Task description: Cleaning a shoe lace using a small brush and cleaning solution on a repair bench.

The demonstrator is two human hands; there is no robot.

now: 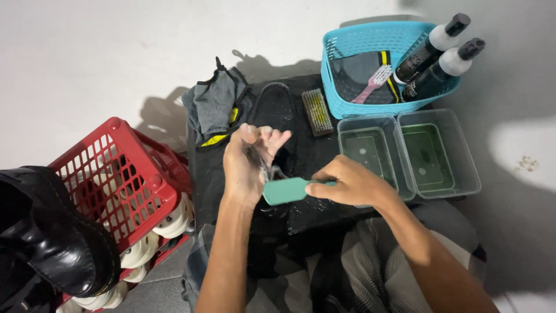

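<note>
My right hand (350,182) grips a teal-backed brush (285,190) by its handle end, over a black wet cloth (278,145) spread in front of me. My left hand (248,162) is raised beside the brush head, palm toward it, with a thin dark lace-like strip (259,162) draped over the palm and fingers. The brush touches that strip. Water glints around both hands.
Two clear tubs of greenish water (440,152) sit right of the cloth. A blue basket (370,40) behind them holds two spray bottles and a pink brush. A wooden scrub brush (317,111), a grey rag (215,107), a red crate (124,179) and a black shoe (55,237) lie around.
</note>
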